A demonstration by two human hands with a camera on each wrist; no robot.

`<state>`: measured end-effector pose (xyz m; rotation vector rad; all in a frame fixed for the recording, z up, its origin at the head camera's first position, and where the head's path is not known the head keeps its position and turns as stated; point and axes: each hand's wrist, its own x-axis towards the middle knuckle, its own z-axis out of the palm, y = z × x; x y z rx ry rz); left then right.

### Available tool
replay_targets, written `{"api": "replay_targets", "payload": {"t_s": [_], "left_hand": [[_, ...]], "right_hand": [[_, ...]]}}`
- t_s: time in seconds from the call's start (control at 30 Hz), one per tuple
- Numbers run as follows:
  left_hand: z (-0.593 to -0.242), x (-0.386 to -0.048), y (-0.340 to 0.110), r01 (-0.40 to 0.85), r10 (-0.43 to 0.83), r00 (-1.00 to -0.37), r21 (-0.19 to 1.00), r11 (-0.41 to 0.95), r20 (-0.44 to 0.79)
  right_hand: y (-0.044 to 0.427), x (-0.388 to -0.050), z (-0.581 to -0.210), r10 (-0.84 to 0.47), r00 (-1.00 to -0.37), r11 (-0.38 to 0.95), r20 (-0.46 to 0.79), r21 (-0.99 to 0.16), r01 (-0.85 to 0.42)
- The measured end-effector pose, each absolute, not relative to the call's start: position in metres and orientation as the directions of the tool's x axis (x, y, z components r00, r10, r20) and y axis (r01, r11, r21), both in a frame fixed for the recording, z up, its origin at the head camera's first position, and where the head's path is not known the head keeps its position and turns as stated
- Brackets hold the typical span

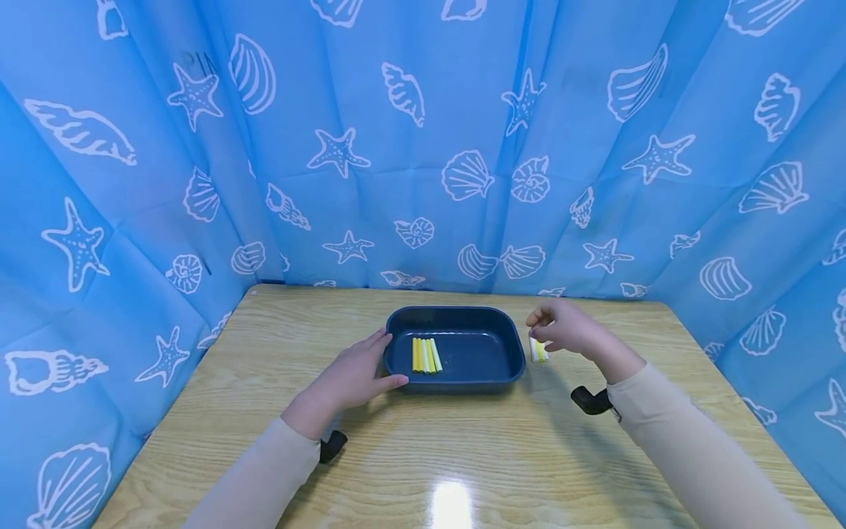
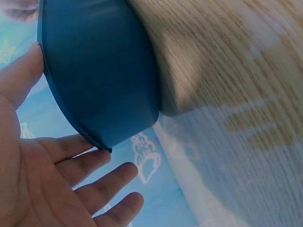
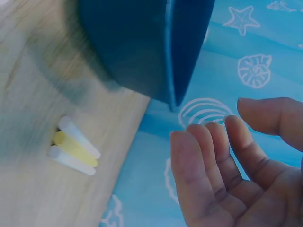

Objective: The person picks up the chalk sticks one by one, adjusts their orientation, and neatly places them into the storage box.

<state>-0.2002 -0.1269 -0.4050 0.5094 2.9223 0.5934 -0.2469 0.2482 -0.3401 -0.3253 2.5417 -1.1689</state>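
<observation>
A dark blue basin (image 1: 456, 378) stands on the table, with several yellow and white chalk sticks (image 1: 426, 355) side by side at the left of its floor. My left hand (image 1: 350, 373) rests on the basin's left end, its thumb and fingertips touching the rim; in the left wrist view the fingers (image 2: 102, 189) are spread. To the right of the basin, three chalk sticks (image 3: 73, 145), two white and one yellow, lie on the table. Above them hovers my right hand (image 1: 571, 330), fingers loosely bent, holding nothing in the right wrist view.
The wooden table (image 1: 370, 455) reaches back to a blue curtain (image 1: 423, 147) printed with white shells and starfish. The curtain also runs along both sides. Dark wrist mounts (image 1: 590, 400) hang under both forearms.
</observation>
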Motion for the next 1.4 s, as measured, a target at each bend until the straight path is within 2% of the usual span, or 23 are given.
{"api": "replay_targets", "payload": {"t_s": [0.23, 0.7, 1.13, 1.4], "left_hand": [[-0.405, -0.201, -0.127, 0.302, 0.350, -0.935, 0.391, 0.869, -0.055], [-0.411, -0.203, -0.128, 0.309, 0.355, -0.933, 0.387, 0.868, -0.051], [-0.409, -0.202, -0.129, 0.303, 0.349, -0.935, 0.384, 0.872, -0.055], [-0.407, -0.201, -0.128, 0.295, 0.343, -0.938, 0.397, 0.869, -0.053]], "right_hand": [[0.260, -0.247, -0.356, -0.287, -0.939, 0.612, -0.192, -0.790, -0.026], [0.278, -0.263, -0.395, -0.131, -0.961, 0.631, -0.244, -0.768, 0.109], [0.287, -0.288, -0.417, -0.051, -0.935, 0.603, -0.350, -0.757, 0.251], [0.281, -0.292, -0.420, -0.027, -0.922, 0.596, -0.387, -0.747, 0.295]]}}
